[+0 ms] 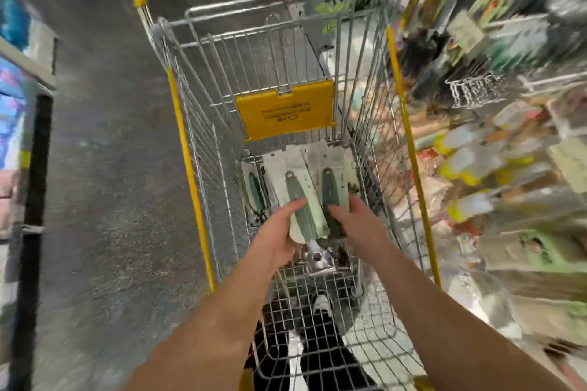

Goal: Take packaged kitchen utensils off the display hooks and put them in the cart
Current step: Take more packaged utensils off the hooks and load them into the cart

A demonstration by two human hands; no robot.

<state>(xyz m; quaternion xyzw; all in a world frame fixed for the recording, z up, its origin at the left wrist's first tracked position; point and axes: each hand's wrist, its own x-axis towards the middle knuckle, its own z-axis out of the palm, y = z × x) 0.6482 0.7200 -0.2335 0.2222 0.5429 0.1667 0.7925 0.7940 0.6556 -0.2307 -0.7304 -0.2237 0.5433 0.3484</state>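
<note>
My left hand (pixel 275 233) grips one green-handled utensil pack (pixel 297 197) and my right hand (pixel 355 225) grips another pack (pixel 332 187), both held low inside the cart (pixel 203 187); beyond, its yellow flap (pixel 286 109), then blurred display hooks (pixel 476 89) at right.

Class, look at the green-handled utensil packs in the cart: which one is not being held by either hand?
The pack lying at the far left by the cart's wire wall. The left hand holds the middle pack; the right hand holds the right one.

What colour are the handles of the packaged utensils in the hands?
Green handles, on pale backing cards; head view.
</note>
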